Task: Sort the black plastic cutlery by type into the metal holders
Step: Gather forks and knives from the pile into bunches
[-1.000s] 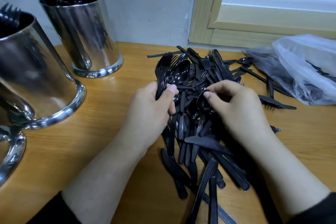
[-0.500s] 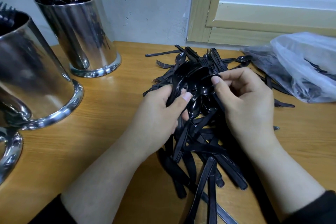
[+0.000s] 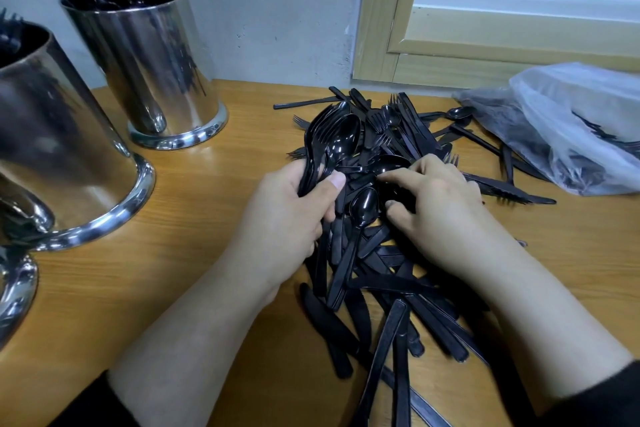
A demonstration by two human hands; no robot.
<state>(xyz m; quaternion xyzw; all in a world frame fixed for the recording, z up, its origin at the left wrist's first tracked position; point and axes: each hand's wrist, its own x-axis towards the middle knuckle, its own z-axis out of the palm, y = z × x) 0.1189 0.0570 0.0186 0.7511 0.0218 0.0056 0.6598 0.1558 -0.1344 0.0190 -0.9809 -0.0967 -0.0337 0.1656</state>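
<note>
On the wooden tabletop (image 3: 194, 253) a heap of black plastic cutlery (image 3: 381, 253) lies at the centre, knives, forks and spoons mixed. The left hand (image 3: 291, 218) grips a bundle of forks and spoons (image 3: 329, 146), its fingers curled round the handles, heads pointing far. The right hand (image 3: 440, 208) rests on the heap, its curled fingers pinching at a spoon (image 3: 389, 165). At far left stands a metal holder with spoons (image 3: 149, 69); a nearer holder (image 3: 62, 149) at the left edge shows fork tips. A clear plastic bag (image 3: 571, 128) lies at far right.
</note>
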